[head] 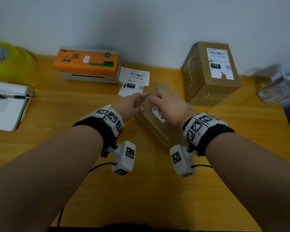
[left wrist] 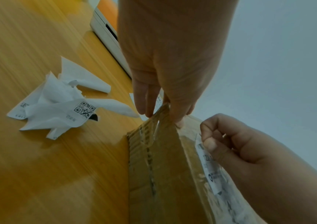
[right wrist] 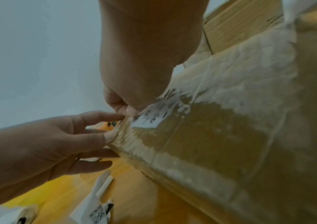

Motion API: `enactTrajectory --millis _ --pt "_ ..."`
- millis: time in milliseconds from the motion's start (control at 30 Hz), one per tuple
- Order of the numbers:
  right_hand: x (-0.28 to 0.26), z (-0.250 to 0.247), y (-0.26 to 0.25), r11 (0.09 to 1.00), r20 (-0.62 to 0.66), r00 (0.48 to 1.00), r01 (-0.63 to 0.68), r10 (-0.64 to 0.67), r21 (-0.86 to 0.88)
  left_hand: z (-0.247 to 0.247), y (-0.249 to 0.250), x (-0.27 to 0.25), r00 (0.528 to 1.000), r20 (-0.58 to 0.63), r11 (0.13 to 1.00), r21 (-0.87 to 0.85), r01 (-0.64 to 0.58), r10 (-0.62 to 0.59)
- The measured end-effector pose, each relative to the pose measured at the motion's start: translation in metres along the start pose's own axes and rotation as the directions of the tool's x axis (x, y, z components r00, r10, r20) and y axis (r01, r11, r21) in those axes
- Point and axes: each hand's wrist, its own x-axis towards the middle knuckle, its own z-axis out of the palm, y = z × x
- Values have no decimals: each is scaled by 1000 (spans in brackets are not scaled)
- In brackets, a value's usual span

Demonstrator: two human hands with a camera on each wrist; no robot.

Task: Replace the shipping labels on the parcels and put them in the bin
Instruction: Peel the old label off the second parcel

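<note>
Broadly, a yellow-orange wooden table [head: 74,114] runs up to a pale wall; on its far right stands a tall cardboard box [head: 209,72], upright, with a white shipping label [head: 219,63] on its upper face, part of it torn away; at the far left sits an orange and white label printer [head: 87,64], and further left a roll of yellow tape [head: 10,61]; an open notebook [head: 7,111] with a pen [head: 10,96] across it lies at the left edge; a clear bottle [head: 278,86] lies at the right edge.

Between the forearms, a smaller tape-wrapped parcel [head: 156,129] is tilted, its far end raised; the left hand [head: 131,104] grips that raised far corner, thumb on one face and fingers on the other; the right hand [head: 167,104] rests on the top face, fingertips curled and pinching at the edge of the old label [head: 158,114], which is partly torn.

Just beyond the parcel, beside the printer, lie printed label sheets [head: 137,79]; crumpled label scraps [left wrist: 62,106] lie on the wood near the left hand.
</note>
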Motion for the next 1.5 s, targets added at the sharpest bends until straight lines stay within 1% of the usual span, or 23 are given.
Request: enactTrajectory --millis 100,233,333,400,467,567,667,800,933,1000,1100,1300,1333,1367,1400,1433,1467,1500 --pt "-7 4 6 998 -9 999 -42 42 48 1 0 0 1000 1 1000 29 10 -10" --pt "-19 10 11 950 -81 982 -145 173 275 3 0 2 1000 3 999 28 23 -23" --pt "-18 8 6 939 -50 959 -261 278 224 3 1 2 1000 6 999 42 26 -26" --pt "-12 5 -1 912 -21 933 -346 359 219 3 4 2 1000 4 998 64 24 -24" --pt "-5 6 -8 866 17 902 -419 431 272 3 7 2 1000 20 991 132 -2 -1" --pt "4 9 -12 790 71 871 -474 487 388 3 9 3 998 57 971 238 -36 24" --pt "9 9 -11 729 103 862 -479 496 489 2 10 4 997 80 956 290 -37 14" --pt "7 4 -7 697 140 864 -477 484 536 0 14 5 997 82 942 336 -26 -1" --pt "-2 -1 4 662 137 859 -474 494 581 3 14 6 997 75 941 338 -8 -18" --pt "-7 -2 8 635 126 862 -453 491 626 4 14 6 997 74 943 334 1 -27" --pt "-12 -1 10 633 93 873 -417 479 652 4 15 7 997 74 938 346 9 -37" --pt "-22 2 17 598 24 862 -371 507 711 7 15 10 995 97 892 451 -25 -21" --pt "-25 3 17 600 14 864 -361 503 714 6 14 9 996 84 877 480 -32 -9" --pt "-29 3 18 635 0 867 -366 499 681 5 15 7 998 52 863 504 -45 22" --pt "-33 3 19 710 -19 872 -386 489 589 4 16 4 997 10 849 524 -69 76" --pt "-38 3 21 791 -22 881 -413 472 451 3 18 1 986 -28 827 549 -120 162" --pt "-43 3 23 848 -11 896 -417 445 326 2 20 -1 962 -36 782 590 -199 272" --pt "-48 4 26 879 17 910 -406 415 252 2 23 -2 924 0 709 641 -293 382"
